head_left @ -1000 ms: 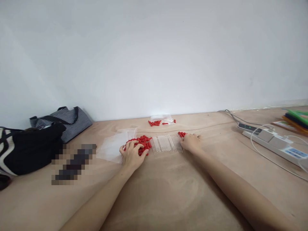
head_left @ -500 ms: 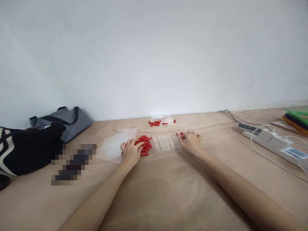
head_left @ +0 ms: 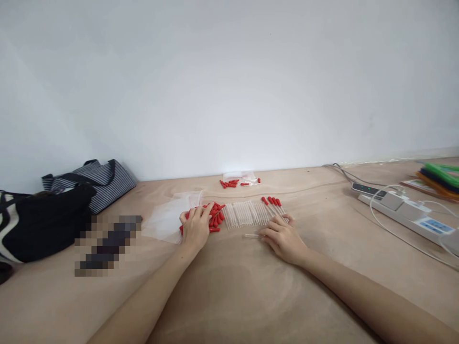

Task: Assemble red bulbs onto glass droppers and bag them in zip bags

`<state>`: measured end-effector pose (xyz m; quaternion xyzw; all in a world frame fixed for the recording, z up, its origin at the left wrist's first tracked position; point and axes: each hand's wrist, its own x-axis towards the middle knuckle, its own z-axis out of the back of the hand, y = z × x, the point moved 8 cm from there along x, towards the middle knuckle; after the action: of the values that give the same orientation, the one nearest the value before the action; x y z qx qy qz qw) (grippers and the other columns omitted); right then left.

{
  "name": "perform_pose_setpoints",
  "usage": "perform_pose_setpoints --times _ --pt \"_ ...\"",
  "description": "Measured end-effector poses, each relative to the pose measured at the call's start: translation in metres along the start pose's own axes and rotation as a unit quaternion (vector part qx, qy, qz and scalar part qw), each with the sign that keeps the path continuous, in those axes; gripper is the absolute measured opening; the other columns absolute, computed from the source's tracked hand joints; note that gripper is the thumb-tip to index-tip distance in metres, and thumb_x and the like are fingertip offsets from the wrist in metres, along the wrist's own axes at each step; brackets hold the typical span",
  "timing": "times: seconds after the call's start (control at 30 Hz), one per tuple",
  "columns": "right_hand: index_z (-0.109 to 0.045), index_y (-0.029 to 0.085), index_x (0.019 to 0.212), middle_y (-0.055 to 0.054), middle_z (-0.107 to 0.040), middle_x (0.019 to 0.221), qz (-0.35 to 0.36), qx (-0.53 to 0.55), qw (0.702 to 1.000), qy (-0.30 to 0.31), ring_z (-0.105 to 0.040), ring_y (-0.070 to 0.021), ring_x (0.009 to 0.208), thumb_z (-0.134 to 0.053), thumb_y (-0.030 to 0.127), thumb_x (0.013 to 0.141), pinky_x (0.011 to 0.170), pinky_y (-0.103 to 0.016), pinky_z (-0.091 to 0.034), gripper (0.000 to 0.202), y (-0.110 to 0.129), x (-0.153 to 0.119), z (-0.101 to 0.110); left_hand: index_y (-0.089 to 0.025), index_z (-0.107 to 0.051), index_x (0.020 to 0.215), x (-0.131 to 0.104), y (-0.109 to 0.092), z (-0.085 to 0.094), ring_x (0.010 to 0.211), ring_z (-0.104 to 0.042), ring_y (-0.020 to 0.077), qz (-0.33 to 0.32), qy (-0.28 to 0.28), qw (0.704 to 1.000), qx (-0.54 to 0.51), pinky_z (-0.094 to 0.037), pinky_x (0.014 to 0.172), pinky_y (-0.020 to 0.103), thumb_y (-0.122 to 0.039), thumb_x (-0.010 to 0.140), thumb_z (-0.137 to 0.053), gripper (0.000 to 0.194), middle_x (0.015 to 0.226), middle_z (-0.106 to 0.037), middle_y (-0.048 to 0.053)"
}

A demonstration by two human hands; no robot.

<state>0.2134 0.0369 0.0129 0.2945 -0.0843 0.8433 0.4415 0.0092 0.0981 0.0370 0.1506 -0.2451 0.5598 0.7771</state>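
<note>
red bulbs (head_left: 230, 183) lie by a clear bag (head_left: 238, 175), left hand (head_left: 196, 226) spread over heaped bulbs (head_left: 217, 219), right hand (head_left: 282, 239) pinching a tube (head_left: 252, 235).

Wooden table (head_left: 229, 296) — things spread along its far half.
Across the middle, left to right, lie flat plastic bags (head_left: 161, 217), a pile of red caps (head_left: 216, 220), a row of clear tubes (head_left: 244, 213) and four red-capped tubes (head_left: 278, 202). At the left sit a black bag (head_left: 50, 224) and a striped bag (head_left: 120, 184) — at the right, a power strip (head_left: 407, 217) and a colourful stack (head_left: 439, 179).
</note>
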Motion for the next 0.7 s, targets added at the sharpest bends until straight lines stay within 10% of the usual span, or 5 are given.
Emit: perform_pose_setpoints --times 0.27,0.47,0.7 --pt "-0.065 0.025 0.079 -0.001 -0.06 0.069 -0.002 0.038 0.999 0.013 -0.046 -0.0149 0.078 -0.046 0.025 0.085 0.084 -0.04 -0.015 0.019 -0.002 -0.003 -0.004 -0.022 -0.05 0.097 -0.034 -0.053 -0.014 0.082 -0.052 0.0174 -0.027 0.118 0.967 -0.226 -0.029 0.079 0.036 -0.02 0.085 -0.04 0.016 0.084 -0.059 0.0" --pt "-0.065 0.023 0.077 -0.002 -0.061 0.071 -0.014 0.018 0.999 0.025 -0.047 -0.015 0.078 -0.045 0.025 0.085 0.083 -0.038 -0.018 0.021 -0.003 -0.002 -0.005 -0.019 -0.048 0.079 -0.042 -0.053 -0.02 0.08 -0.052 0.0182 -0.002 0.173 0.954 -0.245 -0.031 0.077 0.036 -0.021 0.077 -0.052 0.005 0.08 -0.058 -0.001" --pt "-0.066 0.027 0.085 -0.003 -0.063 0.076 -0.026 0.04 0.998 0.038 -0.049 -0.0167 0.08 -0.046 0.029 0.084 0.083 -0.04 -0.019 0.02 -0.004 -0.002 -0.004 -0.029 -0.058 0.103 -0.043 -0.056 -0.017 0.09 -0.05 0.0213 -0.058 0.163 0.964 -0.203 -0.028 0.078 0.039 -0.024 0.078 -0.054 0.026 0.095 -0.058 0.002"
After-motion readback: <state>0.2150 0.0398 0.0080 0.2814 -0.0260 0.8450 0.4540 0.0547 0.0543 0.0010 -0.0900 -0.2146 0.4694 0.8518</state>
